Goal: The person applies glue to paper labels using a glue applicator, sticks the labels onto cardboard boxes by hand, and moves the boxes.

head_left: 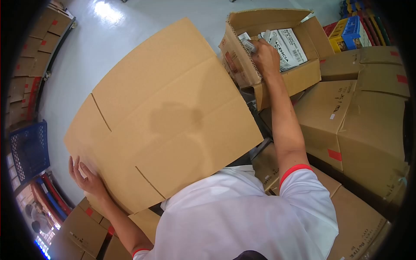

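A large flat cardboard carton (173,108) with slits cut along its flaps lies in front of my body. My left hand (89,177) rests at its left edge, fingers apart. At the upper right, my right hand (265,56) reaches into an open cardboard box (242,69), its fingers closed around a pale, marker-like tube (249,46). Beside that hand, white printed label sheets (290,47) with black lettering and barcodes lie in the box. Another pale tube shape near the fingers is partly hidden.
Closed cartons (325,106) with red tape pieces are stacked at right, with more at lower left (84,229). A shelf of cartons (32,56) stands at far left, above a blue crate (30,149). Coloured crates (346,32) sit at upper right. Grey floor (130,34) shows beyond.
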Demonstrator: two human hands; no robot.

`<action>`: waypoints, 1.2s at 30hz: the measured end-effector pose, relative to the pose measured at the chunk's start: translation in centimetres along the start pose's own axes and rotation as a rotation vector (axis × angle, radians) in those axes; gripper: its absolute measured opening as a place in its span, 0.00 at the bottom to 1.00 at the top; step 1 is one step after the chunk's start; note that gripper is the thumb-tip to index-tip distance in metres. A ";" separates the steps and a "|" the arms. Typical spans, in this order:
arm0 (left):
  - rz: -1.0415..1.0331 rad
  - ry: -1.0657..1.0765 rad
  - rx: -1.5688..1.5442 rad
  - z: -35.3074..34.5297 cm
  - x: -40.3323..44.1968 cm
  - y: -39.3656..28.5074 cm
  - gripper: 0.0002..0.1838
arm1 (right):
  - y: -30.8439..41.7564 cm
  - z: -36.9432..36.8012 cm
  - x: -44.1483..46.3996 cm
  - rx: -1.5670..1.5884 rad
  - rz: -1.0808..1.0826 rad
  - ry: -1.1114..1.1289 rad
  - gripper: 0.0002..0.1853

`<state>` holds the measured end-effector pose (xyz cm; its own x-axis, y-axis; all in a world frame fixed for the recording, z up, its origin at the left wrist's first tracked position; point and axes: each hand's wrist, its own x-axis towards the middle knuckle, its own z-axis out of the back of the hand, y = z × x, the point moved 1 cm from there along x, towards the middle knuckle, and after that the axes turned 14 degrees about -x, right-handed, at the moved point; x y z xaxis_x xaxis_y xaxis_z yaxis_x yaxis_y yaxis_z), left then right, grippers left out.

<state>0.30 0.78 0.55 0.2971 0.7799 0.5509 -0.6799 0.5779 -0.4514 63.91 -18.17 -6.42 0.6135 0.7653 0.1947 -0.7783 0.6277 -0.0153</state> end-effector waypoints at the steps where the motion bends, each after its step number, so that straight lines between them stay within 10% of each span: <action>1: 0.002 -0.003 -0.004 0.0 0.0 0.0 0.13 | 0.3 0.2 0.0 0.014 -0.011 -0.032 0.18; 14: 0.096 -0.046 -0.261 -0.6 3.3 -5.1 0.15 | 1.7 10.1 -0.3 0.612 -0.183 -0.244 0.08; 18: -0.141 0.098 -0.471 -3.7 5.5 -14.7 0.25 | 9.5 18.0 -4.3 0.425 0.217 -0.467 0.07; 22: -0.464 0.327 -0.662 -8.1 5.5 -21.3 0.25 | 17.3 17.7 -8.9 0.569 0.738 -0.231 0.11; 26: -0.449 0.593 -0.626 -9.6 3.1 -19.3 0.33 | 18.0 16.4 -10.7 0.629 0.770 -0.137 0.15; 32: -0.339 0.709 -0.647 -8.2 1.9 -16.2 0.31 | 12.2 16.5 -7.2 0.934 0.465 -0.129 0.35; 36: -0.346 0.737 -0.646 -8.1 2.3 -16.0 0.32 | 13.8 12.7 -6.6 1.438 0.079 0.284 0.47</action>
<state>17.26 -4.69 3.35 0.8915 0.3750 0.2541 -0.0554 0.6470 -0.7605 47.42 -16.33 4.53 0.4363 0.8988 0.0416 -0.1666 0.0353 0.9854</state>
